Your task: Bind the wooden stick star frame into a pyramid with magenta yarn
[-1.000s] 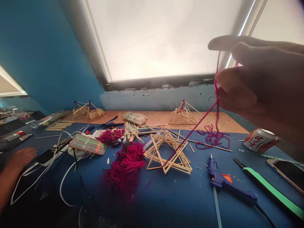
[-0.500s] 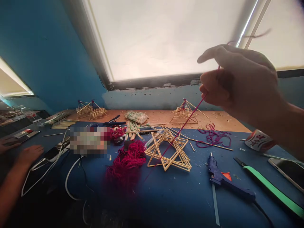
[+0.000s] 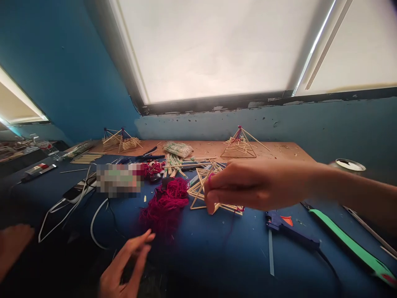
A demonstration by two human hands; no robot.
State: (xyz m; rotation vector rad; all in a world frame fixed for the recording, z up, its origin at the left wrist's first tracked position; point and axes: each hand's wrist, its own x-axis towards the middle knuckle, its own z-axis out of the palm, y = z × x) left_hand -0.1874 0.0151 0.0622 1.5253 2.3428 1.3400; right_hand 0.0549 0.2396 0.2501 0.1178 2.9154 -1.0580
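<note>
Left of the left fingers is another person's hand [image 3: 14,246]. The left hand [image 3: 125,267] has thumb and forefinger tips close together; whether they pinch anything, I cannot tell. Just beyond them lies a heap of magenta yarn [image 3: 169,203]. A stick star [image 3: 196,191] sits behind the right fingers. The right hand [image 3: 256,184] has fingers bunched on a pink strand [image 3: 211,177]. Right of them lies a glue gun [image 3: 293,233].
</note>
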